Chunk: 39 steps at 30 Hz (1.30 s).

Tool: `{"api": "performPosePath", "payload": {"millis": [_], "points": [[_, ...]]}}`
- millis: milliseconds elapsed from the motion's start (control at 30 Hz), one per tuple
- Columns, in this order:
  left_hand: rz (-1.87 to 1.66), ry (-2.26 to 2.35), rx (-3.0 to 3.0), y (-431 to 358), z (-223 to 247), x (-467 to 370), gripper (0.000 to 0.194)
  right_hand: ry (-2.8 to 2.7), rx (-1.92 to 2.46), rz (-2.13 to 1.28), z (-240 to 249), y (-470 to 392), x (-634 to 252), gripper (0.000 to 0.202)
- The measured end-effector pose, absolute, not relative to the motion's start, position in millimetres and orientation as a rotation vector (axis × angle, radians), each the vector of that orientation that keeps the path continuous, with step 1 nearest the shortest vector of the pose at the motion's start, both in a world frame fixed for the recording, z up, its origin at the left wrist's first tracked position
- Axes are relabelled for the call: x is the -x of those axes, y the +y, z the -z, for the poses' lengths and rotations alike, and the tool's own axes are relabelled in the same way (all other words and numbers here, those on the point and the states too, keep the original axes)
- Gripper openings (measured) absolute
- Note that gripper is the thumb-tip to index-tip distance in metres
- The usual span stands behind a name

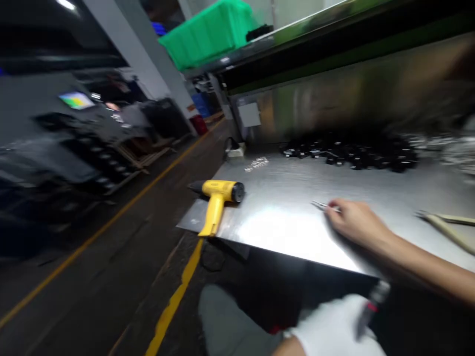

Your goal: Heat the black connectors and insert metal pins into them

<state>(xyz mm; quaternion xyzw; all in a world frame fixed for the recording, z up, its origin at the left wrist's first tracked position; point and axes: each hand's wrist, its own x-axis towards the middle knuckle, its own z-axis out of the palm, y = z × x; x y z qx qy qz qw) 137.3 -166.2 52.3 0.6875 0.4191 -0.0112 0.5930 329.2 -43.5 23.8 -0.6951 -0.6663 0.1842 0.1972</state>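
Note:
My right hand [351, 220] is bare and reaches in from the right, low over the metal table [289, 193]. Its thumb and fingers pinch a slim metal tool [319, 204] with a forked tip, which looks like tweezers. Below the table's front edge, my left hand [334, 326] wears a white glove and is smeared by motion. A dark tool with a red band [367, 314] and a pale end sticks up from it; its kind cannot be made out. Cream-handled pliers [441, 225] lie right of my right hand.
A yellow heat gun [217, 200] lies at the table's left corner. Small shiny parts [257, 164] and a heap of black parts [356, 151] sit at the back, with clear bags [460, 153] farther right. A green crate [211, 34] stands on the shelf above.

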Motion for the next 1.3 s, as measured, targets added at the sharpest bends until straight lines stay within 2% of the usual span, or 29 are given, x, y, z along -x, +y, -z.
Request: {"api": "performPosePath", "payload": {"millis": [167, 367, 667, 900, 1100, 1233, 1300], "points": [[-0.149, 1.372, -1.925, -136, -64, -90, 0.041, -2.008, 2.095, -0.493, -35, -34, -298, 0.029], [-0.159, 1.741, -2.438, -90, -70, -76, 0.035, -2.086, 2.096, -0.512, -52, -48, -290, 0.027], [0.057, 1.752, -2.737, -63, -55, -113, 0.039, -2.013, 1.961, -0.775, -57, -64, -302, 0.032], [0.124, 1.758, -2.735, -58, -53, -120, 0.048, -1.993, 1.869, -0.927, -60, -78, -301, 0.023], [0.192, 1.79, -2.708, -59, -54, -120, 0.051, -2.062, 1.918, -0.762, -70, -84, -312, 0.026], [0.212, 1.817, -2.728, -60, -53, -117, 0.051, -2.088, 1.964, -0.517, -63, -66, -333, 0.033], [0.234, 1.822, -2.741, -60, -53, -115, 0.05, -2.114, 1.934, -0.497, -59, -62, -338, 0.034]]}}
